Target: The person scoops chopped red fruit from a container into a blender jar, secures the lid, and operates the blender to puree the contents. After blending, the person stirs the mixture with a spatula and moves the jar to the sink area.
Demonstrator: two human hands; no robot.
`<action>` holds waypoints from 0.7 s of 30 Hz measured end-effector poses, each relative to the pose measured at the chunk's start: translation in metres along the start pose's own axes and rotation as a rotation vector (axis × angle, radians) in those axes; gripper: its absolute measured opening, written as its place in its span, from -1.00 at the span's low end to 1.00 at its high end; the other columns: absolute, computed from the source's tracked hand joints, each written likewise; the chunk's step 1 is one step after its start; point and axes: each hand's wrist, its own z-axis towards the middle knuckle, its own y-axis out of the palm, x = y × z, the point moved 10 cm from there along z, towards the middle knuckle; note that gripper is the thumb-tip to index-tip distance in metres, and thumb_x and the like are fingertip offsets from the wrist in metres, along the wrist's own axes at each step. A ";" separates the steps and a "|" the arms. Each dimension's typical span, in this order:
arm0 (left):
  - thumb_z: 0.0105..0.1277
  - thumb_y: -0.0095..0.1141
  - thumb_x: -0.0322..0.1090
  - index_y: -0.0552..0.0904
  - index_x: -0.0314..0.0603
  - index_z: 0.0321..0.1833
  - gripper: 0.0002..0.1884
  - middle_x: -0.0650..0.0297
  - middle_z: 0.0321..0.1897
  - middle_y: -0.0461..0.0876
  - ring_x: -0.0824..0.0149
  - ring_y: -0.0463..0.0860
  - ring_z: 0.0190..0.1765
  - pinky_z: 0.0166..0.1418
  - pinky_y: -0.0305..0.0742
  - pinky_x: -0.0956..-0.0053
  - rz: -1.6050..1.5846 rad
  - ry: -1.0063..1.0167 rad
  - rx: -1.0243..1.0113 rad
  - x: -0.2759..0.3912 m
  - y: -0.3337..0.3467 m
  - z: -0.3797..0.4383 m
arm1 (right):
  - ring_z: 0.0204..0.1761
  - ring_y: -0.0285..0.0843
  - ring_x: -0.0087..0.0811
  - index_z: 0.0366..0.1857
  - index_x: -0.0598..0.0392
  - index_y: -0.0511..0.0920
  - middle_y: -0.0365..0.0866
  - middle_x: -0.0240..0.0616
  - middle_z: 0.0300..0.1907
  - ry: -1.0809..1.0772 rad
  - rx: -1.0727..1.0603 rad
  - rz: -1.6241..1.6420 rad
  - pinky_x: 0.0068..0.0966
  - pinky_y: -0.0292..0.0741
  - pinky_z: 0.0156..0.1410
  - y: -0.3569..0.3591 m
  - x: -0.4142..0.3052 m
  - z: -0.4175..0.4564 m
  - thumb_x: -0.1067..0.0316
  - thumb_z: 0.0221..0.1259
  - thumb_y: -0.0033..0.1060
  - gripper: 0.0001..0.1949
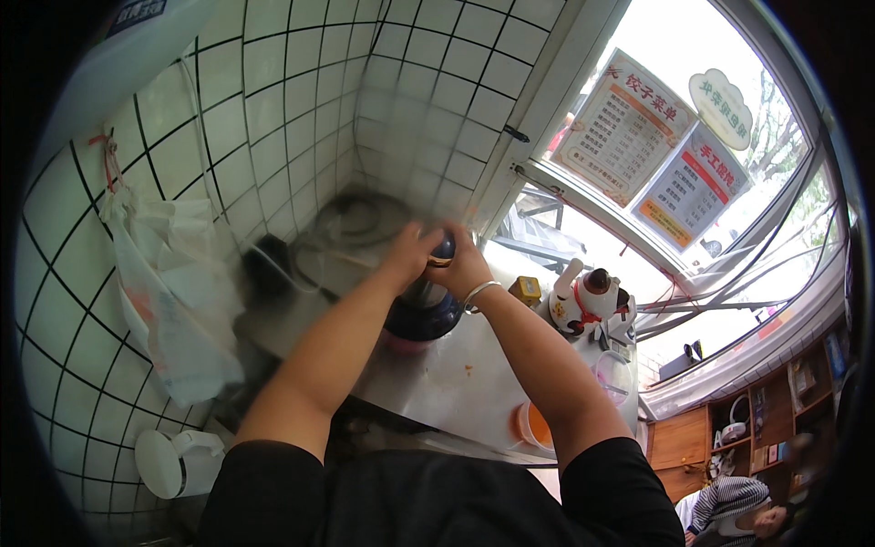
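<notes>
A dark blue, rounded appliance or vessel with a metallic upper part stands on the steel counter. My left hand and my right hand close around its dark, gold-banded top from both sides. A bangle circles my right wrist. Beneath the dark body shows a reddish rim. Some fingers are hidden behind the top. Steam or haze blurs the corner behind my left hand.
A white cat figurine and a yellow box stand at right. An orange-filled tub sits near the front edge. White bags hang left, above a white kettle. A person is at lower right.
</notes>
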 end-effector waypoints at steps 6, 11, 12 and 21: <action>0.25 0.06 -0.14 0.38 -0.30 0.03 -0.58 0.19 -0.15 0.50 0.40 0.52 -0.13 -0.02 0.44 0.53 0.029 0.020 0.012 0.013 0.005 -0.005 | 0.14 0.35 -0.03 0.19 0.16 0.18 0.37 0.08 0.07 -0.023 0.007 -0.035 -0.32 0.34 0.19 -0.003 -0.004 -0.001 0.09 -0.32 0.43 -0.13; 0.25 0.06 -0.14 0.40 -0.30 0.01 -0.60 0.20 -0.15 0.50 0.42 0.51 -0.12 -0.02 0.43 0.53 0.023 0.019 -0.027 0.017 0.006 -0.005 | 0.12 0.36 -0.02 0.18 0.14 0.20 0.38 0.07 0.07 -0.024 0.032 -0.043 -0.31 0.35 0.18 -0.004 -0.005 -0.001 0.12 -0.33 0.44 -0.14; 0.25 0.06 -0.14 0.40 -0.30 0.00 -0.60 0.20 -0.15 0.50 0.42 0.51 -0.12 -0.02 0.43 0.53 0.053 0.028 -0.009 0.012 0.003 -0.001 | 0.12 0.37 -0.02 0.18 0.13 0.20 0.38 0.06 0.06 -0.044 0.042 -0.041 -0.31 0.36 0.17 -0.005 -0.004 0.001 0.12 -0.33 0.45 -0.15; 0.21 0.08 0.04 0.40 -0.28 0.05 -0.45 0.20 -0.12 0.50 0.39 0.51 -0.09 0.01 0.41 0.53 -0.028 -0.030 -0.056 0.021 0.008 -0.011 | 0.03 0.46 -0.08 0.12 0.13 0.28 0.46 0.03 -0.02 -0.052 0.046 -0.039 -0.37 0.41 0.10 -0.005 -0.004 0.000 0.14 -0.31 0.43 -0.23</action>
